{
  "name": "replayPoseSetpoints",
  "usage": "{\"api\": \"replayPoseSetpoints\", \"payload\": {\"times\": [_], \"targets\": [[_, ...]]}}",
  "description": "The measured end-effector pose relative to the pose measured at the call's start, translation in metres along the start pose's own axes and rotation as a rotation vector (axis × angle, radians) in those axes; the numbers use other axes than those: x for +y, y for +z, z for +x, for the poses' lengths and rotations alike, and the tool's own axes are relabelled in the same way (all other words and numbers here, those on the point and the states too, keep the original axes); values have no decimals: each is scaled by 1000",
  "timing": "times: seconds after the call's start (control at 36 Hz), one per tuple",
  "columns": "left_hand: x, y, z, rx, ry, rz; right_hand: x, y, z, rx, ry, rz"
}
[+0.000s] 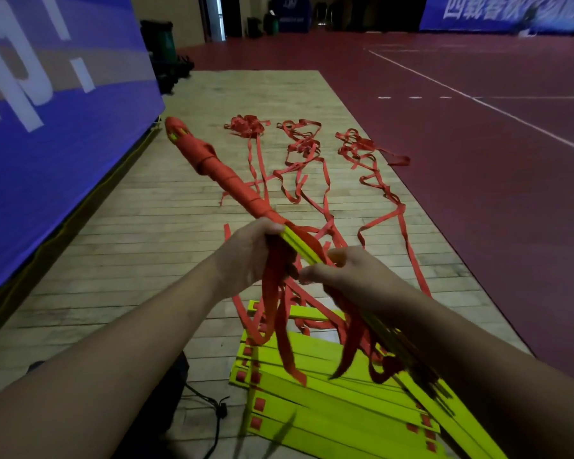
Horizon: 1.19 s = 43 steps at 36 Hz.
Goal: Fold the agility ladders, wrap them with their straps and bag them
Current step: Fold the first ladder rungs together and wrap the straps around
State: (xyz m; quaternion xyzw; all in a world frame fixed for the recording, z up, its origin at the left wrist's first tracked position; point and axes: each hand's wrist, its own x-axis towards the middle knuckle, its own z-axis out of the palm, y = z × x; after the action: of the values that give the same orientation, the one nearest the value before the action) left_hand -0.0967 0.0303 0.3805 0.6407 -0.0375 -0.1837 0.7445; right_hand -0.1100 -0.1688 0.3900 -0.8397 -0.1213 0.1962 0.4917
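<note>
left hand (249, 256) and right hand (348, 276) clasp the part-wrapped yellow rung bundle (300, 247); dangling red webbing straps (280, 326) may tangle or unwind.

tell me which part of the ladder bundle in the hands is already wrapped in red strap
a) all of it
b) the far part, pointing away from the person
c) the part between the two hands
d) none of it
b: the held bundle is bound in red strap from near its far tip down to the left hand, while bare yellow rungs show between it and the right hand.
</note>
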Motion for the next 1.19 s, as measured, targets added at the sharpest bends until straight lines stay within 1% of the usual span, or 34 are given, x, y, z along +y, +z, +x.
{"api": "replayPoseSetpoints", "payload": {"times": [0.08, 0.17, 0.25, 0.36, 0.44, 0.5, 0.56, 0.64, 0.69, 0.75, 0.78, 0.81, 0.83, 0.86, 0.92, 0.97, 1.03, 1.08, 1.14, 1.19], "targets": [[2, 3, 0, 66, -87, 139, -1, 0, 1, 97, -33, -26], [-2, 4, 2, 151, -128, 179, -2, 1, 1, 144, -68, -38], [-1, 3, 4, 233, -107, 120, -1, 4, -1, 162, -93, -57], [-2, 5, 4, 228, -142, 35, 2, 12, 1, 198, -94, -156], [-5, 4, 5, 304, -103, 27, 1, 16, 2, 197, -133, -265], [-5, 3, 5, 331, -77, -22, 0, 18, 4, 183, -147, -262], [-4, 2, 2, 310, -51, -57, -1, 17, 7, 139, -107, -172], [1, 3, -1, 255, 12, -49, -1, 12, 9, 43, 4, -31], [2, 5, -3, 220, 50, -59, 1, 8, 7, -104, 102, 193], [3, 7, -4, 183, 62, -66, 1, 6, 3, -299, 174, 414], [3, 8, -5, 165, 60, -56, 1, 7, 0, -383, 175, 457], [3, 8, -5, 149, 54, -34, 2, 8, -2, -428, 162, 464], [3, 8, -5, 136, 42, -10, 1, 9, -3, -425, 142, 447], [4, 7, -5, 131, 24, 14, 0, 10, -3, -383, 128, 419], [6, 6, -5, 135, -29, 40, -6, 9, -2, -268, 108, 361], [7, 2, -4, 130, -100, 121, -10, 9, 1, -163, 122, 278], [6, -1, -5, 101, -191, 225, -11, 14, 5, -70, 147, 131], [4, 0, -6, 79, -268, 269, -8, 21, 7, 19, 146, -80], [2, 3, -6, 83, -264, 258, -6, 27, 5, 95, 75, -313], [0, 6, 0, 146, -202, 213, -3, 31, 4, 155, -7, -506]]}}
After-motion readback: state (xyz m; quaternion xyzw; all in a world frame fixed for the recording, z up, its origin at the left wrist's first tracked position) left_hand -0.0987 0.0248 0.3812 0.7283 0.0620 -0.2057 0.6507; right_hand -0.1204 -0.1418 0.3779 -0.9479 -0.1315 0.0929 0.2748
